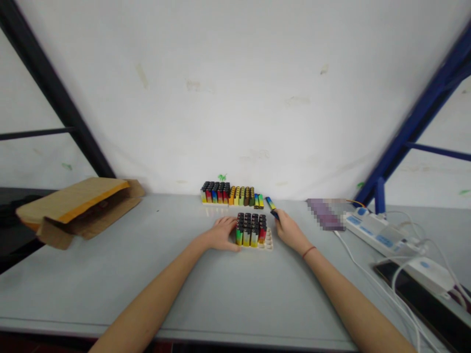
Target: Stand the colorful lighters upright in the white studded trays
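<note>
My left hand curls around the left side of a pale tray, thumb at its front corner and fingers behind. Upright lighters with black tops and green, yellow, white and red bodies fill most of the tray. Bare round holes show along its right side and front right corner. Just right of the tray, my right hand pinches the near, dark blue end of a lighter. A blue-and-yellow lighter body extends beyond the fingertips; whether this is one lighter or two, I cannot tell.
Near the wall stand black-topped lighters in a tray, beside yellow-topped ones and two lying lighters. An opened cardboard package lies left. A power strip, white cables and a dark phone-like slab occupy the right.
</note>
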Demonstrator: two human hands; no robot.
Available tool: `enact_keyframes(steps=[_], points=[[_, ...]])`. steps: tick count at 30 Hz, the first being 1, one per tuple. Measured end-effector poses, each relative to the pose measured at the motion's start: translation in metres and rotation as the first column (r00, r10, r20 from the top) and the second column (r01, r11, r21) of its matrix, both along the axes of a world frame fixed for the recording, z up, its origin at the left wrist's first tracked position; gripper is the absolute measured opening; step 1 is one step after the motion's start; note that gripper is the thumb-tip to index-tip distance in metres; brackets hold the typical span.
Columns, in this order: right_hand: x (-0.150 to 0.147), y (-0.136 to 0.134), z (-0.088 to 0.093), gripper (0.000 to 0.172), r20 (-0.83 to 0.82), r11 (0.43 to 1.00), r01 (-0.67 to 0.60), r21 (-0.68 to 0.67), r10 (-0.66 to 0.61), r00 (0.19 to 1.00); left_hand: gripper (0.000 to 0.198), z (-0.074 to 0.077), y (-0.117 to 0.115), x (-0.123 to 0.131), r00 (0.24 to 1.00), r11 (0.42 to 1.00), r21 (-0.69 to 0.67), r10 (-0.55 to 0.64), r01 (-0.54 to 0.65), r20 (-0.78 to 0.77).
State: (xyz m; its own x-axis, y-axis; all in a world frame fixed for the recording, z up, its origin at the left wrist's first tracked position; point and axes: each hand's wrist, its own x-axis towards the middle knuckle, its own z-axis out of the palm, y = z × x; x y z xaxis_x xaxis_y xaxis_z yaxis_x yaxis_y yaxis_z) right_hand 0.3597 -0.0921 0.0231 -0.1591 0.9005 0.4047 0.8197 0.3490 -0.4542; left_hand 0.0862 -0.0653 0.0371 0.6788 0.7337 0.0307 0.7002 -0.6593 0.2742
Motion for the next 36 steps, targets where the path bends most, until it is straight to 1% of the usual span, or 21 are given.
enact_keyframes(steps=[2,4,5,7,8,10,13,14,16,19,22,26,28,32,36], points=[[-0.003,0.000,0.001,0.031,-0.168,1.000,0.013,-0.024,-0.017,0.986,0.088,0.000,0.000,0.000,1.000,1.000,-0.001,-0.003,0.003,-0.005],[-0.006,0.000,0.002,0.024,-0.325,0.998,0.040,-0.056,-0.056,0.944,0.088,-0.001,0.000,0.000,1.000,1.000,0.001,-0.001,0.001,-0.003],[-0.008,0.000,0.002,0.024,-0.397,0.996,0.044,-0.076,-0.071,0.915,0.088,-0.002,0.001,0.000,1.000,1.000,0.003,0.002,-0.002,-0.001],[-0.010,0.000,0.003,0.037,-0.528,0.990,0.028,-0.142,-0.100,0.843,0.088,-0.003,0.001,0.000,1.000,1.000,0.010,0.005,-0.005,0.001],[-0.011,0.000,0.003,0.043,-0.589,0.982,0.013,-0.188,-0.124,0.799,0.088,-0.003,0.001,0.000,1.000,1.000,0.013,0.005,-0.005,0.000],[-0.013,0.000,0.005,0.047,-0.705,0.954,-0.031,-0.298,-0.198,0.680,0.086,-0.004,0.001,-0.001,1.000,1.000,0.019,0.001,-0.001,-0.003],[-0.016,-0.001,0.010,0.042,-0.830,0.888,-0.149,-0.435,-0.331,0.450,0.087,-0.004,0.001,-0.001,1.000,1.000,0.025,-0.002,0.003,-0.007],[-0.017,-0.002,0.012,0.040,-0.851,0.870,-0.188,-0.455,-0.362,0.381,0.087,-0.005,0.002,-0.001,1.000,1.000,0.026,-0.002,0.002,-0.005],[-0.018,-0.004,0.016,0.038,-0.873,0.855,-0.228,-0.467,-0.403,0.276,0.088,-0.005,0.002,-0.001,1.000,1.000,0.027,-0.001,0.001,0.003],[-0.019,-0.006,0.019,0.037,-0.886,0.858,-0.228,-0.460,-0.428,0.178,0.088,-0.007,0.003,-0.002,1.000,1.000,0.028,-0.010,0.010,0.015],[-0.021,-0.006,0.019,0.036,-0.889,0.860,-0.226,-0.457,-0.437,0.134,0.088,-0.007,0.004,-0.002,1.000,1.000,0.027,-0.012,0.011,0.019],[-0.022,-0.007,0.017,0.034,-0.896,0.874,-0.196,-0.445,-0.430,0.116,0.088,-0.005,0.002,-0.001,1.000,1.000,0.023,-0.011,0.011,0.013],[-0.023,-0.006,0.016,0.033,-0.904,0.885,-0.185,-0.427,-0.410,0.124,0.088,-0.004,0.002,-0.001,1.000,1.000,0.025,-0.005,0.005,0.002],[-0.025,-0.004,0.014,0.034,-0.935,0.911,-0.217,-0.350,-0.325,0.142,0.089,-0.004,0.002,-0.001,1.000,1.000,0.031,0.002,-0.001,-0.009],[-0.027,-0.004,0.015,0.033,-0.946,0.935,-0.179,-0.305,-0.276,0.170,0.088,-0.006,0.003,-0.001,1.000,1.000,0.030,-0.006,0.006,0.003]])
